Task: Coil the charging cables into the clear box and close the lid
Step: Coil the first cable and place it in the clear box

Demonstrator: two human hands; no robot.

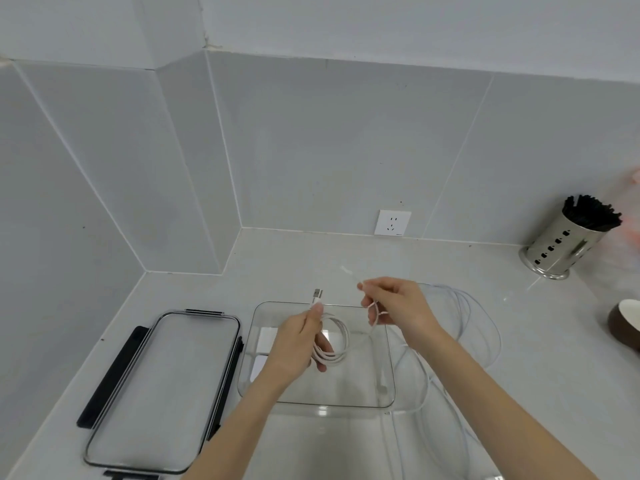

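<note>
Left hand [300, 344]: gripping a coiled white cable [334, 341], fingers closed around the loops, thumb pinching the stem just below the USB plug [317, 295], which is pointing up and away.
Right hand [394, 308]: pinching the free end of the same cable between thumb and fingertips, the small connector [347, 271] sticking out toward the far left.
Clear box [389, 372]: sitting open on the counter [311, 254], directly under both hands; the coil is hanging over its interior.
Inside the box: white adapter blocks [265, 341] are lying against the left wall, partly hidden by the left hand.
Lid [159, 386]: lying flat on the counter just left of the box, black latches showing along its edges.
Loose cables [485, 327]: sprawling in thin loops on the counter right of the box, behind the right forearm.
Far right: a perforated steel holder [561, 247] is standing near the wall, full of black sticks.
Far wall: a white socket [392, 222] is sitting just above the counter line.
</note>
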